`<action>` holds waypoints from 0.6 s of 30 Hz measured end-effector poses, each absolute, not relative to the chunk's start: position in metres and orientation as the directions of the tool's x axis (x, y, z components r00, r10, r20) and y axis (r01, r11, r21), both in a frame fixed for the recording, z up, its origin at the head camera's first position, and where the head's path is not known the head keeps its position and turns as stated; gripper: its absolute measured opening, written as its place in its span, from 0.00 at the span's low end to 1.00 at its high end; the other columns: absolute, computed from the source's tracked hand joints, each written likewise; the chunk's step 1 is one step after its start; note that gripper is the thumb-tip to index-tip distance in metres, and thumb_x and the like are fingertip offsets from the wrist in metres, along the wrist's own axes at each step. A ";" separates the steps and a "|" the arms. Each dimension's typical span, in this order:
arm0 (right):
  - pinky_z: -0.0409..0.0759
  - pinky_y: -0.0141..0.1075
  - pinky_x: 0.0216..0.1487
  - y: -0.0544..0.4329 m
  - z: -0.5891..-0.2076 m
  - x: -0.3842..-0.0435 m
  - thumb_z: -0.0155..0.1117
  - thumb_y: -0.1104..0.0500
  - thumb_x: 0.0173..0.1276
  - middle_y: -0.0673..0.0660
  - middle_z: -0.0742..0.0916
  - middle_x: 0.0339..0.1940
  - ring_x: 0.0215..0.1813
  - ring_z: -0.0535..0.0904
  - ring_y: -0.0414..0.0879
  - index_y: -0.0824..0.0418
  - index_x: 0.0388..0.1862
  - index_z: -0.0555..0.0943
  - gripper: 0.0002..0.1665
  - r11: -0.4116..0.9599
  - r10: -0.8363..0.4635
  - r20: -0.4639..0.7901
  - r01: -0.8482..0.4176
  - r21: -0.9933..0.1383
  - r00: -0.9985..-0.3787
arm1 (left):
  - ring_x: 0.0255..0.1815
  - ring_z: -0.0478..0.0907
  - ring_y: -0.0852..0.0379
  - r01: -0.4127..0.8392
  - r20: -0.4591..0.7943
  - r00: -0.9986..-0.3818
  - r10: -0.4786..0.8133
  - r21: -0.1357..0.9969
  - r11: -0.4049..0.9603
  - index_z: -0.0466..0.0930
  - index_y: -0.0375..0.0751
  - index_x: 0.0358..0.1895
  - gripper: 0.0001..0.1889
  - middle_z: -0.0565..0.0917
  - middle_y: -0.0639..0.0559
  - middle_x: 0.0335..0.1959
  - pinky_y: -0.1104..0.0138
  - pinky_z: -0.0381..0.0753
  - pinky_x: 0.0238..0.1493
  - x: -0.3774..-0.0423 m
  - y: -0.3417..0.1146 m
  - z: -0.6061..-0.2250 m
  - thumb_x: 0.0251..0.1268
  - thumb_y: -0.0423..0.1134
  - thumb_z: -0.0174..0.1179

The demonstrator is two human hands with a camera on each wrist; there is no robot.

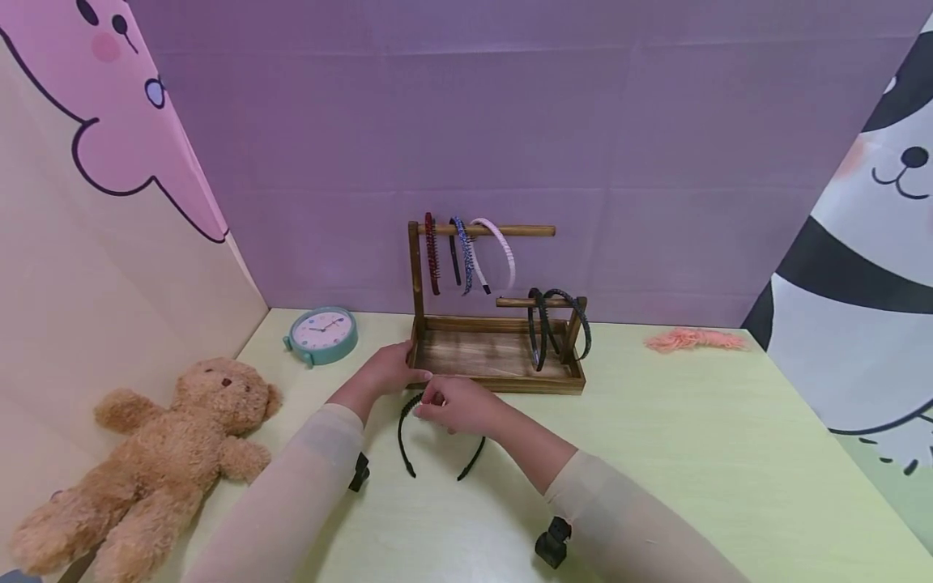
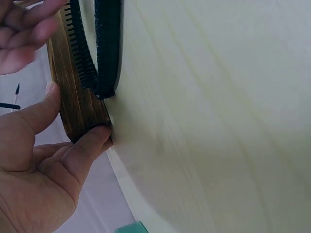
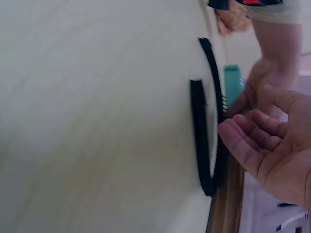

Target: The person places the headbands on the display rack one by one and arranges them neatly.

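A wooden headband stand [image 1: 503, 385] with a tray base and two bars stands on the table. My left hand [image 1: 388, 371] grips its front left corner; in the left wrist view thumb and fingers clasp the wood [image 2: 82, 107] from two sides. A black toothed headband [image 1: 400, 437] lies in front of the tray, its ends toward me. Just over its curved part is my right hand [image 1: 466, 405], fingers loosely bent. The right wrist view shows that hand [image 3: 272, 145] beside the headband [image 3: 200, 136] with nothing in its fingers.
Dark red [image 1: 433, 255], blue [image 1: 466, 263] and pale pink [image 1: 506, 251] headbands hang on the upper bar, black ones [image 1: 538, 324] on the lower. A teal clock [image 1: 338, 353] and teddy bear [image 1: 189, 429] lie left, a pink yarn bundle [image 1: 696, 339] right.
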State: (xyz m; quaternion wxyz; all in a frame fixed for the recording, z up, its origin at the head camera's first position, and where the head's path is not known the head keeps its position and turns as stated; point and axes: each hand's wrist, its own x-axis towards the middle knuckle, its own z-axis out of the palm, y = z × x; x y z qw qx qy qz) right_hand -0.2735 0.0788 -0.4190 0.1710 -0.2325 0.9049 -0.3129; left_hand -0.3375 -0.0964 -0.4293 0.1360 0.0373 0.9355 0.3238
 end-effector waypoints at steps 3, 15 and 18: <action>0.78 0.36 0.30 0.073 -0.425 -0.271 0.61 0.37 0.68 0.51 0.85 0.26 0.22 0.82 0.46 0.50 0.40 0.81 0.19 0.755 -0.532 -0.213 -0.345 -0.558 -0.820 | 0.76 0.59 0.42 -0.008 -0.222 -0.960 0.171 0.632 0.775 0.53 0.44 0.78 0.44 0.63 0.42 0.76 0.46 0.59 0.75 -0.337 -0.097 -0.430 0.64 0.50 0.65; 0.72 0.36 0.20 0.114 -0.426 -0.278 0.54 0.31 0.69 0.48 0.73 0.10 0.14 0.73 0.46 0.55 0.25 0.77 0.30 0.855 -0.468 -0.349 -0.315 -0.413 -0.812 | 0.76 0.59 0.41 0.054 -0.179 -0.961 0.210 0.624 0.780 0.52 0.41 0.78 0.44 0.63 0.40 0.75 0.48 0.59 0.75 -0.340 -0.099 -0.434 0.65 0.50 0.65; 0.76 0.39 0.27 0.122 -0.424 -0.281 0.52 0.28 0.67 0.51 0.80 0.18 0.19 0.77 0.47 0.55 0.30 0.79 0.32 0.898 -0.414 -0.357 -0.311 -0.311 -0.838 | 0.76 0.58 0.41 0.055 -0.179 -0.961 0.211 0.625 0.779 0.51 0.39 0.78 0.45 0.63 0.39 0.75 0.48 0.58 0.75 -0.340 -0.100 -0.434 0.65 0.50 0.65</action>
